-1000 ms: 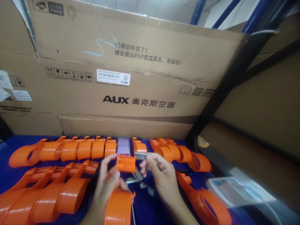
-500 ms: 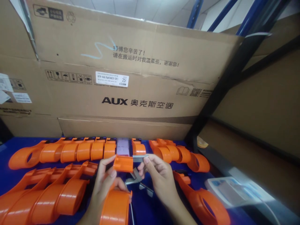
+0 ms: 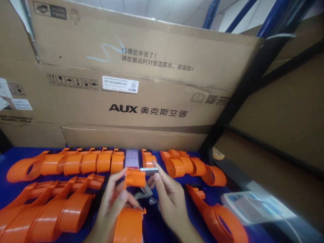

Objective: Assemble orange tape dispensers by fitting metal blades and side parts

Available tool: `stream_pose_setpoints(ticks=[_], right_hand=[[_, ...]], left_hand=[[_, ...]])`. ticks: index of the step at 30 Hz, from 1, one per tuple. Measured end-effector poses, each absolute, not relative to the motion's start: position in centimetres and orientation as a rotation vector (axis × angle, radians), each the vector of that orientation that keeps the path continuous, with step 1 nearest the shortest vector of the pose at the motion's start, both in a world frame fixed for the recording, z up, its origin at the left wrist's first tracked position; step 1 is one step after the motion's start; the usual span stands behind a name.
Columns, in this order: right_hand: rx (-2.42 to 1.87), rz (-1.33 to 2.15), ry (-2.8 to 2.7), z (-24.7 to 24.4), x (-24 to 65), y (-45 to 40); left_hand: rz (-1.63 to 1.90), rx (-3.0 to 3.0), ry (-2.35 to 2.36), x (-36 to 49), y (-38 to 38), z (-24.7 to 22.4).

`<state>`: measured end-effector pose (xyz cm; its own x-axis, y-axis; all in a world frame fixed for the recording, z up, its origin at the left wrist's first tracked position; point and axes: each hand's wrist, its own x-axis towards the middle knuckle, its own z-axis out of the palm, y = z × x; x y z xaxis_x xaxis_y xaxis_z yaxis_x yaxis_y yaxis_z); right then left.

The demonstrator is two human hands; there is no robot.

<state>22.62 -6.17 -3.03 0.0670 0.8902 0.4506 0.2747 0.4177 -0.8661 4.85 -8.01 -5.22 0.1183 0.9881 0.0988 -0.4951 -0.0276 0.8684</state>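
Note:
My left hand is wrapped round an orange plastic tape dispenser, whose flat head points up and whose round body hangs below. Between the thumb and fingers of my right hand is a small metal strip with a toothed upper edge. The strip's left end meets the right edge of the dispenser's head. Below and between my hands, metal pieces lie on the blue surface, partly hidden by my fingers.
Orange dispensers stand in a back row, at the left front and at the right. A phone showing digits stands behind my hands. A white device is at the right. Large cardboard forms the back wall.
The dispenser in my left hand has shifted slightly right. The strip in my right hand has turned, so its teeth now show along the top, and it sits closer to the dispenser's head.

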Motion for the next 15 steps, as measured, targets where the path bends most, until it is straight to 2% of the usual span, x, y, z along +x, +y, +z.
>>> stream_pose_setpoints(ticks=[7, 15], right_hand=[[-1.024, 0.688, -1.684, -3.14, 22.33, -6.58], [-0.988, 0.423, -1.956, -2.64, 23.15, -6.73]], left_hand=[[1.399, 0.917, 0.628, 5.55, -8.54, -5.14], [1.272, 1.006, 0.684, 4.74, -7.76, -5.77]])
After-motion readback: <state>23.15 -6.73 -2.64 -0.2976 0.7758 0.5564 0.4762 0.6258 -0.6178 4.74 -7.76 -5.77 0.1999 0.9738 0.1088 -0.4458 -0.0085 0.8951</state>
